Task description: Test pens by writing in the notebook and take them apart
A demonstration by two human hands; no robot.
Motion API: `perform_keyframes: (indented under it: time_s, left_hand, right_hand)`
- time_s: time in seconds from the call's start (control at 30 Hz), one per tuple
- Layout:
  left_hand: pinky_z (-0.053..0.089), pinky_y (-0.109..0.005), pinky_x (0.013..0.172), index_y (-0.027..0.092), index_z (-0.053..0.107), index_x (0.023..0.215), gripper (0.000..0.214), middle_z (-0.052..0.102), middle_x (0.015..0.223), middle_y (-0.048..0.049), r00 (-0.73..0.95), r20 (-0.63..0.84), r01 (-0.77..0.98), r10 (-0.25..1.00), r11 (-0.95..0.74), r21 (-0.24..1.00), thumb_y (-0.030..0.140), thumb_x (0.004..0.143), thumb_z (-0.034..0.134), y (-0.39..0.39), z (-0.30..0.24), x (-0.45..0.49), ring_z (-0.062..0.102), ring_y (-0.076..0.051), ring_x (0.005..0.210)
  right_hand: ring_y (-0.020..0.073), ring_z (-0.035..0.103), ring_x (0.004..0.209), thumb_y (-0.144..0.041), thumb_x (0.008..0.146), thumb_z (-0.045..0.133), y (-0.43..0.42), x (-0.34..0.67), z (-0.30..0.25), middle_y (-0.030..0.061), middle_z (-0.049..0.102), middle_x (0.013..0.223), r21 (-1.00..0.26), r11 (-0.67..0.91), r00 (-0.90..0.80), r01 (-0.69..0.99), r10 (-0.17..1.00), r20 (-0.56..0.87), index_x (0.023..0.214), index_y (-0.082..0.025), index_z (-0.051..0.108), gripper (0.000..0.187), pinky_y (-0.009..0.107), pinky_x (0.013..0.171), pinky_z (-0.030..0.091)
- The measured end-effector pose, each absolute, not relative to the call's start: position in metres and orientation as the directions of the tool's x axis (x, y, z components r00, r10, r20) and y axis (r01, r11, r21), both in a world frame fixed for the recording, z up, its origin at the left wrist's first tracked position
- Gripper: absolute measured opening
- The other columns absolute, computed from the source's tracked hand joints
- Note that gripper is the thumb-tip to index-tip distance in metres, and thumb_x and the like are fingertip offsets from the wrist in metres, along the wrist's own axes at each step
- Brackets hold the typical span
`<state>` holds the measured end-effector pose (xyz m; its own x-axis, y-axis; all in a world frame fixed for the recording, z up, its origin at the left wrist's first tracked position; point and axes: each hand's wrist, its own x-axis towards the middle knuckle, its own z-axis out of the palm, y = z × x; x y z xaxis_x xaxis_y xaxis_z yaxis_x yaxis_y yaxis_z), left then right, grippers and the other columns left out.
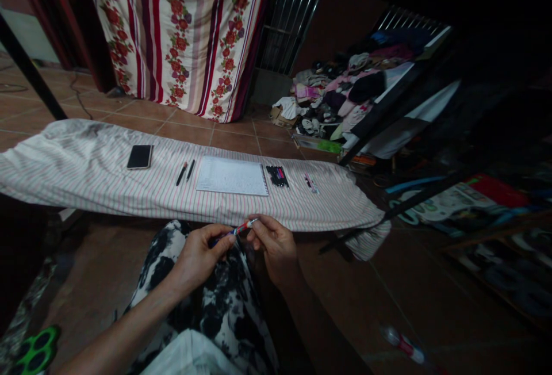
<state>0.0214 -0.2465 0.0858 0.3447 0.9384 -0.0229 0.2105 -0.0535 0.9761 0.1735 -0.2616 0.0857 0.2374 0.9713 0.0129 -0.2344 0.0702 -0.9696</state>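
Note:
Above my lap, both hands are closed on a slim pen [244,226] with red and dark blue on its barrel. My left hand [202,253] pinches its dark blue end between thumb and fingers. At the other end, near a pale tip, my right hand [275,244] grips it; the fingers partly cover it. Beyond them, on a striped cloth, lies a spiral notebook [232,175] with a light page. Two dark pens [184,172] rest left of it. Several black pens with some pink parts [277,176] lie to its right, then small pinkish items [311,184] too blurred to name.
The striped cloth [99,191] covers a long low surface, with a dark phone [140,157] at its left. Behind hangs a flowered curtain [176,35]; a heap of clothes [340,93] stands back right. A plastic bottle [403,344] lies on the tiled floor at lower right.

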Motion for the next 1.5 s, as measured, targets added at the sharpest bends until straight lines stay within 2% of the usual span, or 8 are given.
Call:
perform_keyframes:
  time_s: [0.23,0.43,0.53,0.7,0.9,1.1,1.33,1.5]
  left_hand:
    - [0.044,-0.025,0.069,0.018,0.070,0.089,0.026,0.070,0.082,-0.0031,0.296,0.083,0.243,0.952,-0.159,0.957,0.037,0.078,0.055,-0.246,0.080,0.023,0.061,-0.018,0.076]
    - [0.043,-0.024,0.060,0.015,0.069,0.090,0.029,0.068,0.074,-0.0032,0.331,0.006,0.199,0.944,-0.076,0.977,0.038,0.077,0.056,-0.245,0.079,0.022,0.057,-0.016,0.066]
    - [0.041,-0.023,0.055,0.014,0.068,0.089,0.030,0.064,0.067,-0.0018,0.337,-0.026,0.186,0.941,-0.040,0.982,0.039,0.077,0.056,-0.245,0.078,0.022,0.052,-0.014,0.058]
    - [0.040,-0.023,0.056,0.015,0.068,0.088,0.030,0.063,0.067,-0.0018,0.336,-0.006,0.189,0.942,-0.061,0.980,0.039,0.077,0.056,-0.245,0.076,0.023,0.051,-0.014,0.059]
    - [0.038,-0.022,0.053,0.015,0.068,0.085,0.029,0.060,0.062,-0.0006,0.324,-0.013,0.167,0.946,-0.044,0.985,0.040,0.076,0.057,-0.243,0.072,0.023,0.049,-0.013,0.055]
    - [0.041,-0.023,0.057,0.016,0.069,0.087,0.030,0.065,0.070,-0.0021,0.308,0.028,0.194,0.951,-0.091,0.977,0.040,0.077,0.056,-0.244,0.072,0.023,0.054,-0.015,0.061]
    - [0.044,-0.024,0.063,0.018,0.069,0.087,0.026,0.069,0.078,-0.0020,0.280,0.071,0.230,0.957,-0.138,0.963,0.039,0.077,0.056,-0.244,0.071,0.023,0.060,-0.017,0.072]
    - [0.043,-0.023,0.060,0.018,0.069,0.087,0.026,0.069,0.076,-0.0019,0.303,0.067,0.235,0.951,-0.143,0.961,0.039,0.078,0.055,-0.243,0.072,0.023,0.060,-0.017,0.070]
  right_hand:
    - [0.0047,0.047,0.043,-0.033,0.066,0.071,-0.261,0.169,0.085,-0.0009,0.062,0.058,-0.949,0.073,0.264,-0.306,0.964,-0.011,0.076,-0.016,0.067,0.021,0.016,0.039,0.034]
    - [0.0055,0.051,0.046,-0.031,0.066,0.072,-0.263,0.170,0.087,0.0024,0.067,0.070,-0.946,0.075,0.270,-0.316,0.963,-0.014,0.090,-0.017,0.067,0.029,0.016,0.039,0.035]
    - [0.0050,0.047,0.043,-0.031,0.067,0.070,-0.263,0.170,0.088,0.0005,0.064,0.062,-0.951,0.075,0.258,-0.301,0.966,-0.006,0.085,-0.016,0.069,0.024,0.017,0.039,0.035]
    - [0.0054,0.046,0.043,-0.032,0.067,0.070,-0.262,0.170,0.088,-0.0007,0.061,0.057,-0.956,0.072,0.268,-0.284,0.963,-0.008,0.077,-0.016,0.069,0.019,0.017,0.039,0.034]
    - [0.0056,0.047,0.044,-0.033,0.067,0.070,-0.262,0.171,0.086,-0.0003,0.062,0.059,-0.958,0.084,0.261,-0.275,0.965,0.010,0.084,-0.016,0.069,0.024,0.017,0.040,0.035]
    - [0.0047,0.044,0.040,-0.038,0.065,0.071,-0.257,0.173,0.079,-0.0005,0.061,0.056,-0.963,0.076,0.270,-0.257,0.963,0.004,0.077,-0.016,0.069,0.026,0.017,0.037,0.033]
    - [0.0066,0.053,0.049,-0.033,0.066,0.070,-0.260,0.169,0.085,0.0047,0.069,0.073,-0.955,0.082,0.282,-0.286,0.959,-0.002,0.079,-0.016,0.069,0.021,0.017,0.039,0.035]
    - [0.0063,0.051,0.047,-0.036,0.064,0.071,-0.256,0.172,0.080,0.0042,0.068,0.070,-0.959,0.073,0.283,-0.274,0.959,-0.008,0.076,-0.016,0.069,0.023,0.016,0.038,0.034]
